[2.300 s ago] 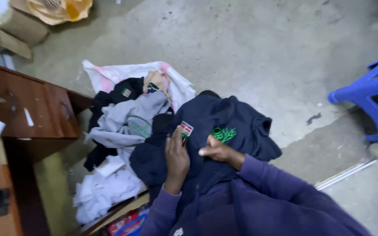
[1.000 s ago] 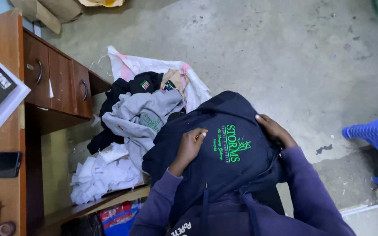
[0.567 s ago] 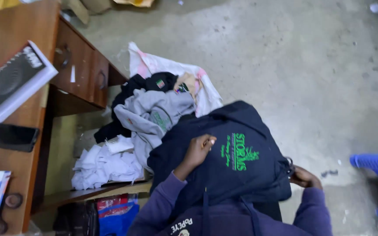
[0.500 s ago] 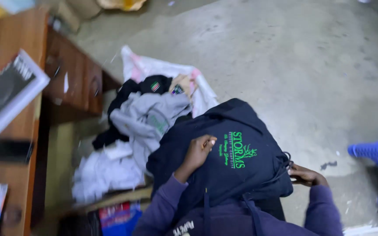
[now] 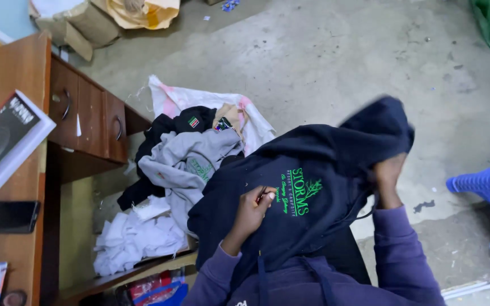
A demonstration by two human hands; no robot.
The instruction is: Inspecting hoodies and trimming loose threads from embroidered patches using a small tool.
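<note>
left hand point(image 5: 252, 207) fingers pinch navy hoodie point(image 5: 313, 170), green chest print | right hand point(image 5: 388, 177) grips its hood

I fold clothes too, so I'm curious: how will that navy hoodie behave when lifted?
Probably floppy: the navy hoodie drapes and bunches where the right hand lifts it. Likely fairly heavy, being thick. The left hand pins it, so little slipping.

We wear a purple long-sleeved top with soft ribbed cuffs that end at our wrists. Our left hand point(image 5: 252, 208) and right hand point(image 5: 388, 177) are bare, without gloves or rings that we can make out. A dark strap runs down our front, and small white lettering marks the chest.
</note>
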